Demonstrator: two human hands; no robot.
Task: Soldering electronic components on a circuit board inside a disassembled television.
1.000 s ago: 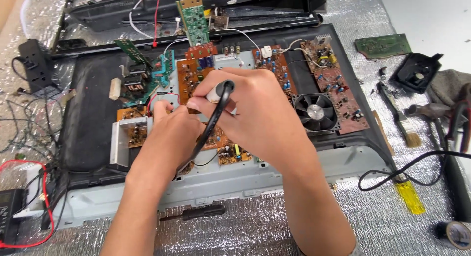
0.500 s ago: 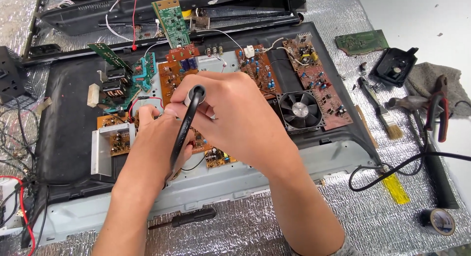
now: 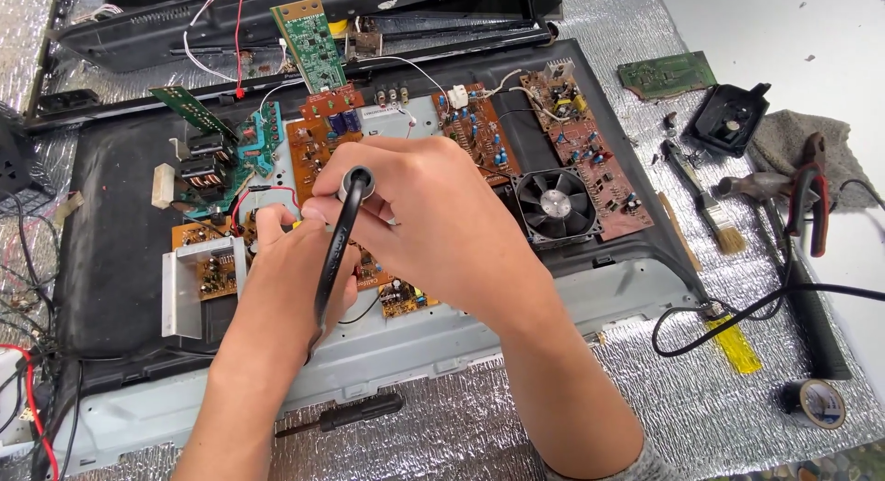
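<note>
A black screwdriver [image 3: 343,414] lies loose on the grey chassis rim [image 3: 516,324] nearest the camera, so the casing looks already opened and the boards laid bare. Just past it, the right hand [image 3: 433,227] has its fingers closed round a black-handled soldering tool [image 3: 339,237], cord trailing back toward the wrist, tip hidden under the hands. The left hand [image 3: 290,264] is curled beside it, fingers pinched on something small at the orange board [image 3: 323,149] (what exactly, I cannot tell). By my judgement the work is mid-way: disassembly done, a joint on that board being worked, and the other boards, the fan [image 3: 556,207] and the black back cover [image 3: 277,20] not yet put back.

Everything sits on a crinkled silver foil mat [image 3: 590,416] over a white tabletop [image 3: 793,29]. To the right lie a brush [image 3: 705,200], red-handled pliers [image 3: 811,200], a grey rag [image 3: 797,144], a tape roll [image 3: 816,403] and a spare green board [image 3: 666,73]. No more of the room shows.
</note>
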